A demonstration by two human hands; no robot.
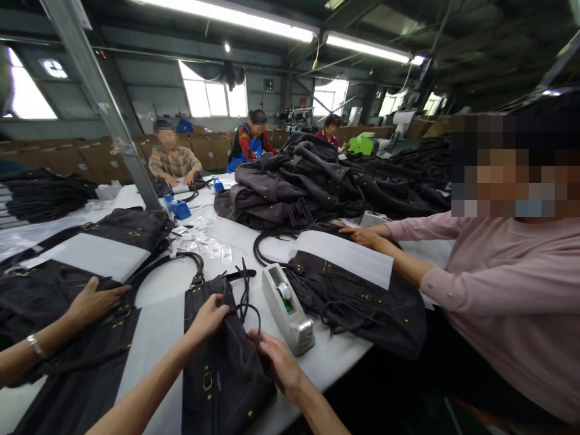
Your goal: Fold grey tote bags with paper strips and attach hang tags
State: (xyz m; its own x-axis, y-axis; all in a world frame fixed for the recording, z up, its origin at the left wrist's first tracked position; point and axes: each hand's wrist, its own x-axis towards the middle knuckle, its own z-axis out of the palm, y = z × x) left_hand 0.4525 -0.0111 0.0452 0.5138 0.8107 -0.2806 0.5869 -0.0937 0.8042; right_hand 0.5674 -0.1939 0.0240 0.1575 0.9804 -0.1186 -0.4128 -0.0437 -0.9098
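A dark grey bag [226, 374] with brass buckles lies in front of me, its top toward the far side. My left hand [209, 317] pinches the bag's upper edge near a strap. At the bag's right side is my right hand [278, 362], its fingers curled round the edge beside a thin dark cord. A strip of white foam sheet [156, 344] lies left of my left hand, under my forearm. Just beyond my right hand a grey tape dispenser [287, 311] stands on the white table [339, 356].
A co-worker's hand [93, 302] with a bracelet rests on another bag at left. On the right, a person in pink [507, 272] handles a bag with white sheet [347, 257]. Beyond are a large bag pile [290, 181], clear packets [206, 238] and a slanted metal post [109, 103].
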